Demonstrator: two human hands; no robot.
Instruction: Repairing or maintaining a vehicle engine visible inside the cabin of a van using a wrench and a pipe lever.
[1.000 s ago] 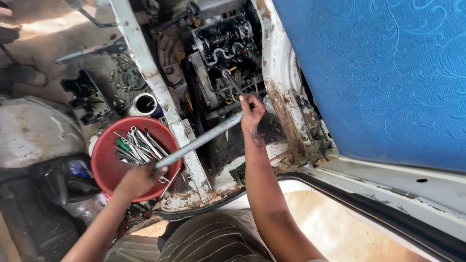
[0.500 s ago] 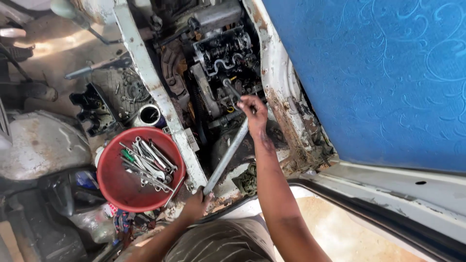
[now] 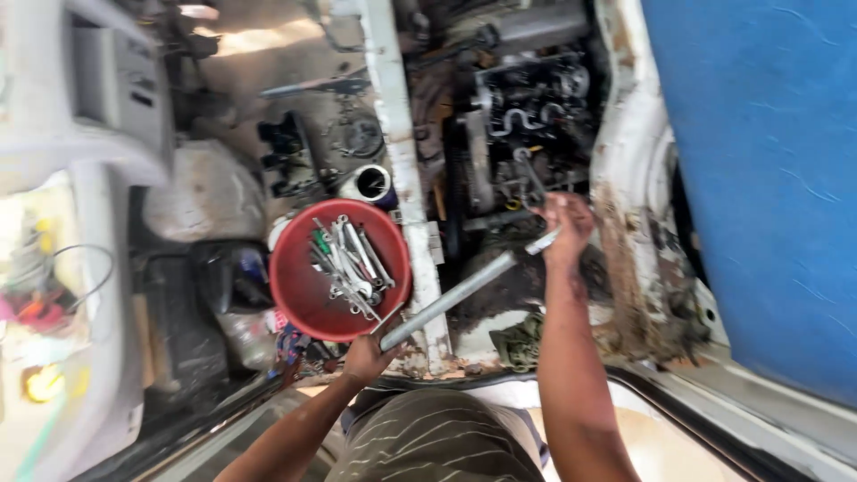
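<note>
Two hands' grip, left hand [image 3: 366, 355] and right hand [image 3: 564, 228], on opposite pipe [image 3: 446, 303] ends.

Red bowl [image 3: 295, 290] of wrenches [image 3: 350, 265] beside blue panel [image 3: 759, 178].

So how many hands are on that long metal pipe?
2. The left hand grips the pipe at its near end beside the red bowl; the right hand holds the far end over the engine.

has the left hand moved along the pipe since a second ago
Yes. The left hand has swung the long metal pipe's near end from over the red bowl to below its rim, nearer the person.
</note>
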